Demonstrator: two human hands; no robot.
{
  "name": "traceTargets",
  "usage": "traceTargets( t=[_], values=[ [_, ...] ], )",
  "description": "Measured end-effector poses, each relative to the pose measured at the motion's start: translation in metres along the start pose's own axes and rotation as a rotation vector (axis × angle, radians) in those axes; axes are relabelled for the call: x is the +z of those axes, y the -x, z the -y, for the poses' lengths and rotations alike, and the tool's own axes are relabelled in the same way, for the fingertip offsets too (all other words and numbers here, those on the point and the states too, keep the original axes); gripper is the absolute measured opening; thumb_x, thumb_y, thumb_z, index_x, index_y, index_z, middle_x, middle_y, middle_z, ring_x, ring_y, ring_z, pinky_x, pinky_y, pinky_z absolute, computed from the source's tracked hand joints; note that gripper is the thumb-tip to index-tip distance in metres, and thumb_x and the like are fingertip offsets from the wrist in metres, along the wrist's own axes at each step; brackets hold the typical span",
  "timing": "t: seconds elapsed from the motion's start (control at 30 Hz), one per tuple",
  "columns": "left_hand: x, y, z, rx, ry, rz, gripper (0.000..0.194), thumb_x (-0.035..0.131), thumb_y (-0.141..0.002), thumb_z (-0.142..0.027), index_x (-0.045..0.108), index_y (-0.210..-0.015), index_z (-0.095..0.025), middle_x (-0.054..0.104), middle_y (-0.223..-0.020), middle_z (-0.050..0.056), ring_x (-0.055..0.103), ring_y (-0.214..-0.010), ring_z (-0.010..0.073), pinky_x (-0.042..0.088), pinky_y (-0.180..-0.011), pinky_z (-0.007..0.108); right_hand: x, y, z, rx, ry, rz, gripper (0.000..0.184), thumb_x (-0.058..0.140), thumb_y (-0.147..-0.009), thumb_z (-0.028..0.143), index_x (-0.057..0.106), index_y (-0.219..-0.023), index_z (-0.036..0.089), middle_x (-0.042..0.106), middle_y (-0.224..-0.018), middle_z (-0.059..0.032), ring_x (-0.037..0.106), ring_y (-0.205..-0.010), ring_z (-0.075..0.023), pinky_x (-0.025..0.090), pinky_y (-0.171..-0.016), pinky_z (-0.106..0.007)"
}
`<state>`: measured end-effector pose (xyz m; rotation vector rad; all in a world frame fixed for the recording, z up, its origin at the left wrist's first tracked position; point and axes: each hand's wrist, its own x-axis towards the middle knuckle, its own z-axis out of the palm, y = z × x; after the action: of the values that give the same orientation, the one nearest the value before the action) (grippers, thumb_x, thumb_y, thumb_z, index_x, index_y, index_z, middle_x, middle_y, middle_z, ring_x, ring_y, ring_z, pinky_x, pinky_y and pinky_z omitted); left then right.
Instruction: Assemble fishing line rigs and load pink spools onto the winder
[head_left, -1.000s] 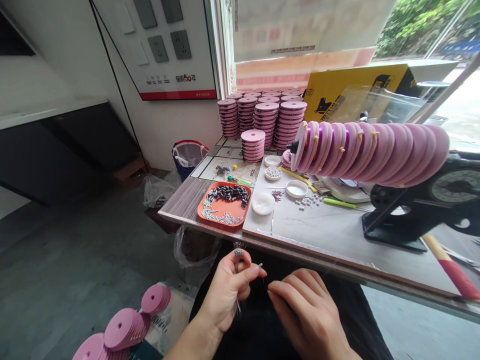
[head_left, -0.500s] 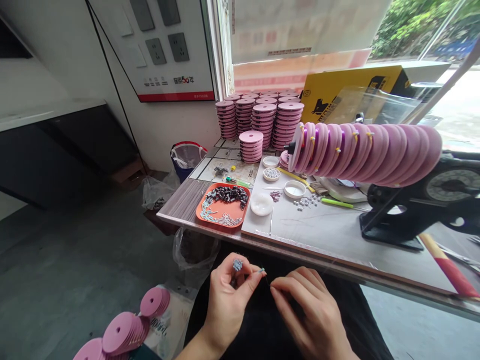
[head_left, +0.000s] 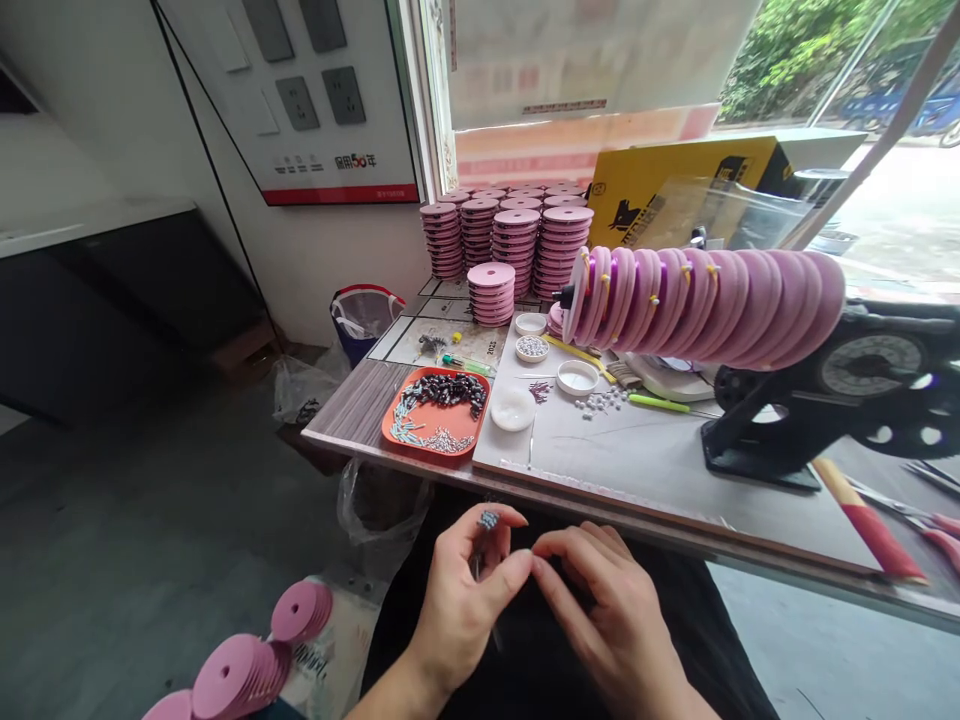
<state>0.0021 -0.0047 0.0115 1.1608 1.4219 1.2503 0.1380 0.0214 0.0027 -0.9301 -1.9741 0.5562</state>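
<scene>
Over my lap, my left hand (head_left: 466,595) is closed, and its curled fingers hold a bundle of thin blue-grey-tipped pieces (head_left: 489,520). The thumb of that hand meets the fingertips of my right hand (head_left: 611,605), which are pinched together. Whatever lies in the right pinch is hidden or too fine to make out. Just beyond the hands, on the table, an orange tray (head_left: 431,418) contains shiny dark pieces (head_left: 459,392), pale blue slim pieces (head_left: 405,420) and small silvery pieces (head_left: 448,440).
On the board (head_left: 630,465) stand small white dishes (head_left: 577,378), a white round lid-like piece (head_left: 513,409) and loose grey beads (head_left: 600,402). A black machine (head_left: 772,410) carries a row of pink spools (head_left: 697,310). More pink spools (head_left: 491,290) are stacked behind; others (head_left: 232,675) lie lower left.
My left thumb and my right fingertips have come together. The pale blue piece that showed at the left fingertips is out of sight. The camera view has shifted slightly.
</scene>
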Motion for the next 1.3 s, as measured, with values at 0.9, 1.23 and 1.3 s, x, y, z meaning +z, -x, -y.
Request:
traceTargets(
  t=[0.9, 1.23, 1.3],
  values=[
    [0.005, -0.004, 0.012, -0.504, 0.686, 0.126, 0.015, 0.053, -0.076, -0.024, 0.042, -0.069, -0.016, 0.03, -0.043, -0.01, 0.015, -0.041, 0.0038, 0.012, -0.04, 0.016, 0.002, 0.006, -0.003, -0.162, 0.099, 0.025, 0.019, 0.042, -0.087, 0.009, 0.052, -0.073, 0.016, 0.05, -0.062, -0.0013, 0.041, -0.057, -0.0156, 0.027, -0.056, -0.027],
    [0.003, -0.005, 0.013, -0.571, 0.782, 0.187, 0.014, 0.057, -0.071, -0.024, 0.045, -0.067, -0.016, 0.03, -0.041, -0.01, 0.015, -0.039, 0.0034, 0.011, -0.039, 0.016, 0.002, 0.005, -0.004, -0.153, 0.132, 0.034, 0.022, 0.04, -0.089, 0.012, 0.051, -0.071, 0.017, 0.05, -0.06, -0.0006, 0.042, -0.056, -0.0154, 0.028, -0.055, -0.027],
    [0.004, -0.004, 0.01, -0.542, 0.73, 0.185, 0.012, 0.056, -0.071, -0.024, 0.047, -0.069, -0.015, 0.031, -0.042, -0.009, 0.015, -0.04, 0.0034, 0.012, -0.04, 0.017, 0.0, 0.003, -0.004, -0.132, 0.155, 0.022, 0.021, 0.039, -0.089, 0.013, 0.052, -0.072, 0.018, 0.05, -0.061, -0.0009, 0.043, -0.056, -0.0155, 0.029, -0.055, -0.027]
  ],
)
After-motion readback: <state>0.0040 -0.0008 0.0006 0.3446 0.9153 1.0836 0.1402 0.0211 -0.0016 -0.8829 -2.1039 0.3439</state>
